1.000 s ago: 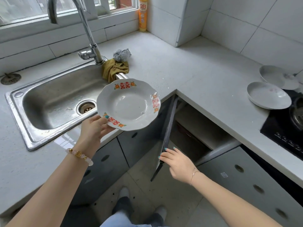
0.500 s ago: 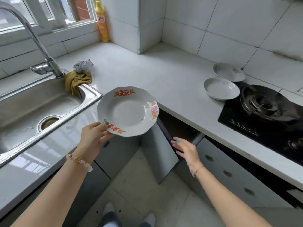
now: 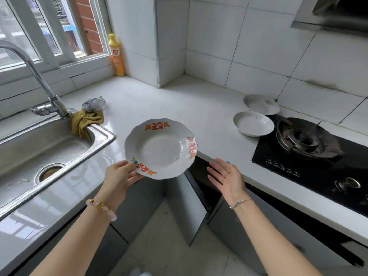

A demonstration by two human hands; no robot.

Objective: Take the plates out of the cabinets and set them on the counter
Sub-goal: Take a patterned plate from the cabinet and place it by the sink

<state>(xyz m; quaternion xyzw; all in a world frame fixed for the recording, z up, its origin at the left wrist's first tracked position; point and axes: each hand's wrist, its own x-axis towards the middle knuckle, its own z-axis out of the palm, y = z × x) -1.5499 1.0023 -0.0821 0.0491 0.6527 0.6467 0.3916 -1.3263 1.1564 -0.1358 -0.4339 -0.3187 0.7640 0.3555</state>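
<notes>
My left hand (image 3: pixel 119 177) pinches the near rim of a white plate with red and orange marks (image 3: pixel 161 149), holding it above the counter's front edge. My right hand (image 3: pixel 227 177) hovers free just right of the plate, palm up with fingers spread, holding nothing. Below it the cabinet door (image 3: pixel 191 204) stands ajar over a dark opening. Two white plates sit on the counter (image 3: pixel 179 100) by the stove: a nearer plate (image 3: pixel 253 124) and a farther plate (image 3: pixel 261 104).
A steel sink (image 3: pixel 39 150) with a tap (image 3: pixel 37 80) fills the left. A yellow-brown cloth (image 3: pixel 85 122) and a scrubber (image 3: pixel 92 104) lie at its corner. A yellow bottle (image 3: pixel 116 55) stands by the window. The black gas hob (image 3: pixel 310 156) is at the right.
My right hand has left the cabinet door and risen, turning palm up beside the plate. The view has swung right and up. The plate stays in my left hand.
</notes>
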